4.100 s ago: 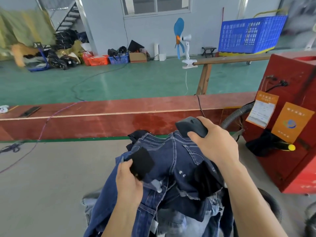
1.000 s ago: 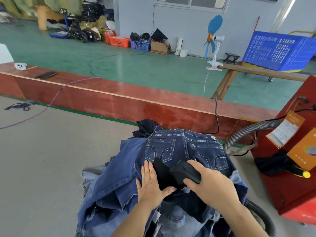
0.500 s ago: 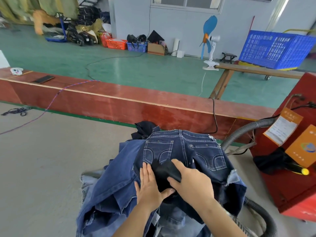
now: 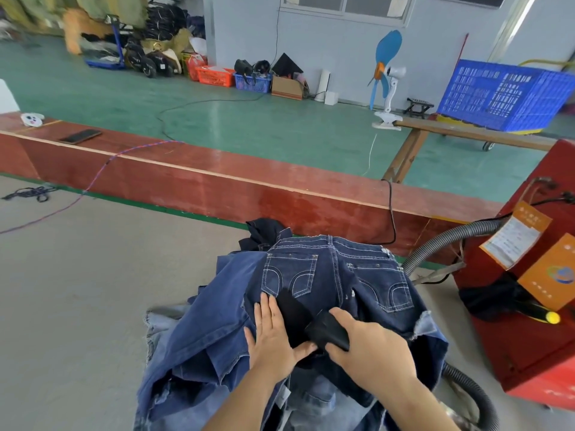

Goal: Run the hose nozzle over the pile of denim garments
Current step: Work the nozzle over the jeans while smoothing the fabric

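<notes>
the nozzle (image 4: 328, 331) is a black block lying on the jeans (image 4: 336, 275) at the top of the denim pile (image 4: 217, 337), low in the centre of the view. the right hand (image 4: 370, 346) curls over its near end and holds it, so only the far, 11 o'clock tip shows; the part under the palm is hidden. at 9 o'clock of the nozzle, just beside it, the left hand (image 4: 273, 337) lies flat with straight fingers, pressing the cloth, thumb reaching toward the nozzle. a black patch (image 4: 289, 306) sits between the two hands; whether it is cloth or part of the tool cannot be told.

the jeans lie back pockets up, waistband at 12 o'clock. paler denim sticks out under the pile at 8 o'clock and at 6 o'clock, where the frame cuts the pile off. a dark garment (image 4: 264, 233) peeks out at 12 o'clock.

the pile rests on a grey table (image 4: 77, 290). a ribbed hose (image 4: 441, 250) arcs from 2 o'clock toward a red machine (image 4: 529, 353) at 3 o'clock, cut by the right edge; another stretch of hose (image 4: 473, 396) curls at 5 o'clock, its end out of view. beyond, at 12 o'clock, runs a red board (image 4: 217, 181) with a phone (image 4: 81, 136) on it.
</notes>
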`<state>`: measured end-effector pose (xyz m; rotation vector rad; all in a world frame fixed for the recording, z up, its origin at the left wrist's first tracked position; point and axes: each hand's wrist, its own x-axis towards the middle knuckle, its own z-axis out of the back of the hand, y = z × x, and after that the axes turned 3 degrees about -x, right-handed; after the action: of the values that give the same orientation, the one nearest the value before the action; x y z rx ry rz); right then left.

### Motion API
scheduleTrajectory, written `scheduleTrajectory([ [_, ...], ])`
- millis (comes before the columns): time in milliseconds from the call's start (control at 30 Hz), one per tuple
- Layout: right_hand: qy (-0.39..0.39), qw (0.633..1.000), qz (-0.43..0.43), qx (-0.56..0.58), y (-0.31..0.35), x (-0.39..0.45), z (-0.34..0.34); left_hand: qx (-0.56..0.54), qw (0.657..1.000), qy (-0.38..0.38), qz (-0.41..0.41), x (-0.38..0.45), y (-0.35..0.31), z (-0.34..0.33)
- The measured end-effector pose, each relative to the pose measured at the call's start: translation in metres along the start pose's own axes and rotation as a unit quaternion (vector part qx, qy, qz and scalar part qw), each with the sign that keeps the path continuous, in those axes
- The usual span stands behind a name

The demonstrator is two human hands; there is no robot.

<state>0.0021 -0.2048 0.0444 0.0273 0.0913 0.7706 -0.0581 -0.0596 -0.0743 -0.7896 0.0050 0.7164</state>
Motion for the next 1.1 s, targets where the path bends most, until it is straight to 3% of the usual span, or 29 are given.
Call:
scheduleTrajectory([
  [200, -0.021, 1.0, -0.004, -0.011, 0.014, 0.018, -0.015, -0.007, 1.0, -0.005, -0.002, 0.002, 0.002, -0.001],
  [467, -0.106, 0.989, -0.046, 0.097, -0.005, 0.02, 0.018, 0.003, 1.0, 0.009, 0.0, 0.002, 0.001, 0.001],
  [833, -0.011, 1.0, 0.006, 0.004, 0.005, 0.004, -0.002, 0.007, 1.0, 0.012, 0.007, 0.0, -0.001, 0.003],
  [1100, -0.049, 0.999, 0.001, 0.015, 0.03, 0.025, -0.013, 0.001, 1.0, -0.002, 0.0, 0.0, -0.001, 0.001],
])
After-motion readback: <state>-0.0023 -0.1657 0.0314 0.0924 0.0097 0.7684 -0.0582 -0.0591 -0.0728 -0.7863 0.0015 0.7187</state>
